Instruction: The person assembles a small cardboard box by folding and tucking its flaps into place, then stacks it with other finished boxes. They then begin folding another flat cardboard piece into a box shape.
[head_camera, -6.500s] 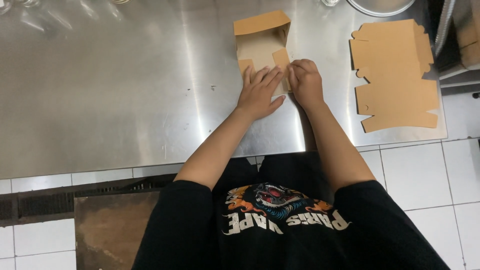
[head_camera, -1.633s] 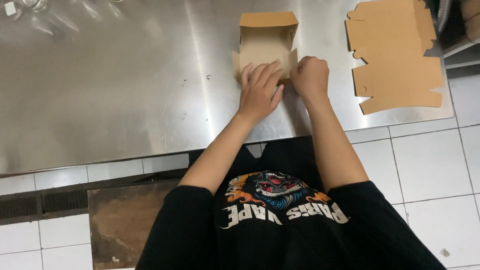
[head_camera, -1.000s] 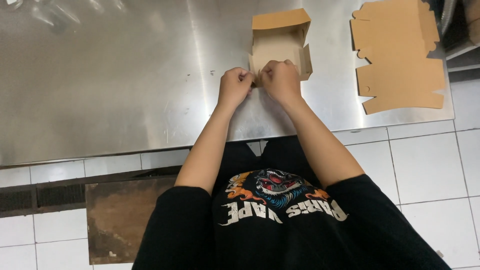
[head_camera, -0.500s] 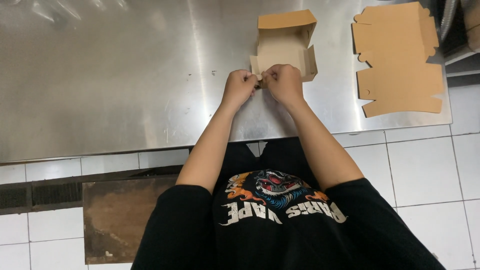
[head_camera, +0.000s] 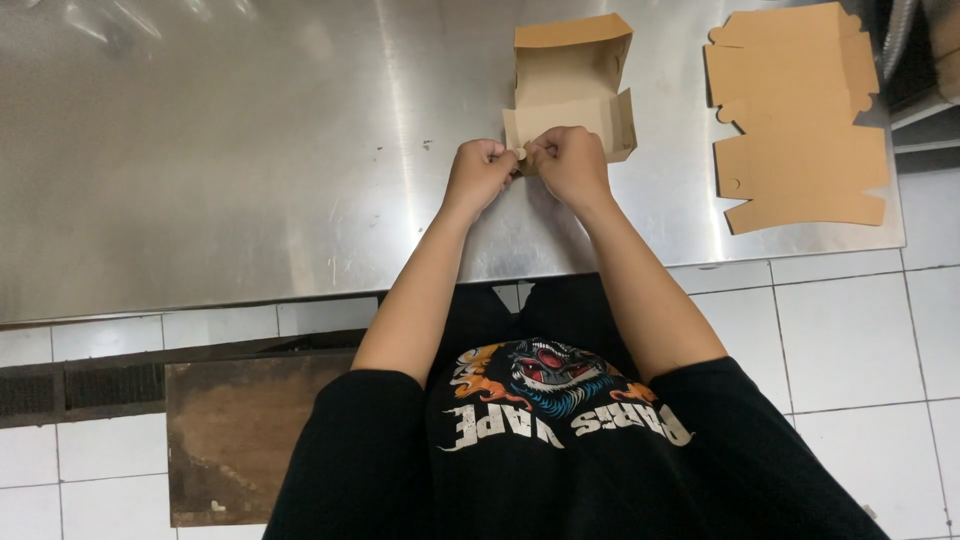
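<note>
Steel table (head_camera: 250, 150): box (head_camera: 570, 90) just beyond both hands' grip, near edge pinched.

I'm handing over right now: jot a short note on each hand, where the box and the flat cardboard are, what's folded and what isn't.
Left hand: fingers closed, pinching at the near front edge of the brown cardboard box.
Right hand: closed on the same edge, knuckles touching the left.
Box: on the steel table, walls up, lid flap standing open at the far side.
Flat cardboard blanks: stacked to the right, unfolded.
Done: box body formed.
Left: near edge in hand, lid not shut, blanks unfolded.
</note>
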